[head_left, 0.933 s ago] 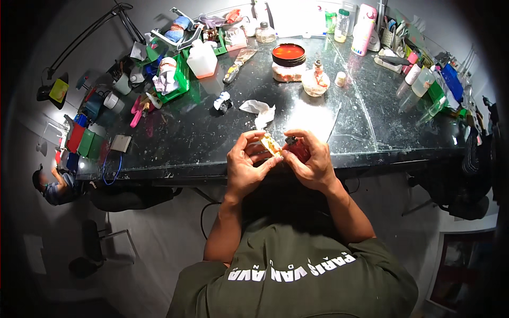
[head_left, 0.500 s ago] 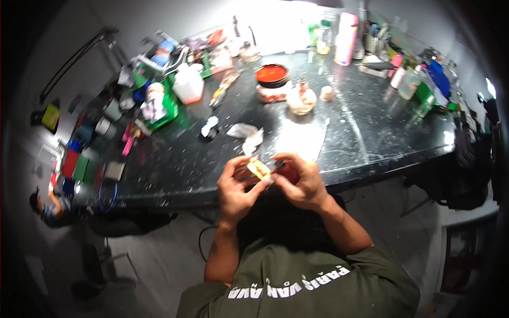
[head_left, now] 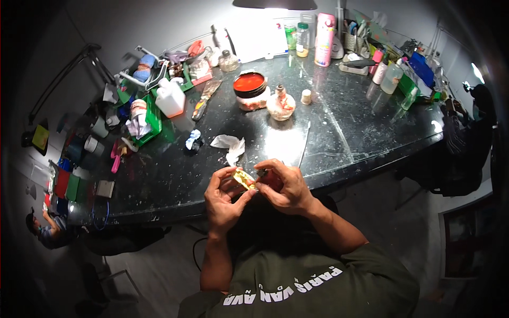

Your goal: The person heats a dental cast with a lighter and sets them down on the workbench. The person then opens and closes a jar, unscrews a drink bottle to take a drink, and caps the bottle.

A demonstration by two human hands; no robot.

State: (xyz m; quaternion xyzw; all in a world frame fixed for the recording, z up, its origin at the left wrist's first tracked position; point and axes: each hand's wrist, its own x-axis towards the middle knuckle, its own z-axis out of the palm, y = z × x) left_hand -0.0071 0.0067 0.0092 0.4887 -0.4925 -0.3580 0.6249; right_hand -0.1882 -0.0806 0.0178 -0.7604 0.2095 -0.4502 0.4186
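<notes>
Left hand (head_left: 224, 205): I see it palm inward, wrist low, thumb and fingertips pinching a small yellow piece (head_left: 244, 179).
Right hand (head_left: 290, 193): I see it curled in from the other side, gripping a dark red object (head_left: 272, 181) with a dark top.
Yellow piece: one, slanted between the hands, its lower end by both thumbs.
Beyond the left hand: one crumpled white tissue (head_left: 230, 146), nearby; one blue-and-white wad (head_left: 193, 139), farther left.
Beyond the right hand: one thin pale stick (head_left: 305, 144), nearby; one white cap (head_left: 306, 96), well apart.
Ahead of both: one red-topped jar (head_left: 253, 102), one round bottle (head_left: 281, 107).
Hard to make out: fingers cover most of the red object; I can't tell whether the right thumb touches the piece.
Cut off: one lamp (head_left: 274, 4), by the upper edge.
</notes>
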